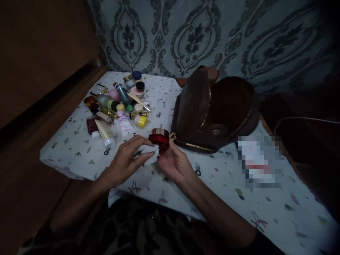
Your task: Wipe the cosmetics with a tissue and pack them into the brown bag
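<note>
While the left hand [130, 153] presses a crumpled white cloth [147, 154] between thumb and fingers, half closed, the right hand [176, 163] cups a dark red, glossy jar with a copper-coloured lid [159, 140], thumb along its right side, fingers partly curled beneath. Jar sits above the white, leaf-printed table cover [164, 191], near its front edge; cloth is against or just beside the jar's lower left, contact unclear.

Close behind and right: a large brown leather bag with gold zips [191, 109], slumped, hiding the table behind it. Its gold zip pull [173, 136] hangs just by the jar.

Left and beyond, a crowded cosmetics heap. Nearest the left hand: a cream tube with a white cap [104, 131] and a white-and-purple tube [123, 122]. Also a small tub with a yellow lid [141, 121], a dark teal bottle [122, 95] lying aslant, a maroon bottle with a white cap [92, 124]. Far right, well apart, a pixelated object [260, 163], unreadable.
</note>
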The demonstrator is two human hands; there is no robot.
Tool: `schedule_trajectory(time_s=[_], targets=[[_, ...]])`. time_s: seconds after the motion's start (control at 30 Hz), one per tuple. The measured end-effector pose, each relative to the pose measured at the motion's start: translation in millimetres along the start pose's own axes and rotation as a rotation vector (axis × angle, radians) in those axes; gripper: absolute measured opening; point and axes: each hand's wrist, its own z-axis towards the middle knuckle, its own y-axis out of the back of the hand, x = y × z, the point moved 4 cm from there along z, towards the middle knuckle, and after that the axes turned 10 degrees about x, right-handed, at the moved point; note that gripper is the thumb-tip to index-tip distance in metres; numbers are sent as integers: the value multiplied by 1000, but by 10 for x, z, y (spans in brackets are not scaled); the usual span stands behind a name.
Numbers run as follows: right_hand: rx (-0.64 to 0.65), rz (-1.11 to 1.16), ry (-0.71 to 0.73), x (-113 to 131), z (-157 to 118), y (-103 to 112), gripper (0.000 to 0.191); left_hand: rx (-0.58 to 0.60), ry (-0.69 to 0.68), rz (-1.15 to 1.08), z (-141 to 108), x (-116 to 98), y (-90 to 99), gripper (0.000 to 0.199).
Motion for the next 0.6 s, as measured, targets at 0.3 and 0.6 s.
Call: schedule_trajectory(time_s=[0.3, 0.6], targets=[[10, 84, 1, 4, -88, -1, 31, -107, 120, -110, 171, 170, 70, 20], [-6, 185, -14, 0, -42, 62, 26, -84, 0, -17, 63, 84, -101, 12]])
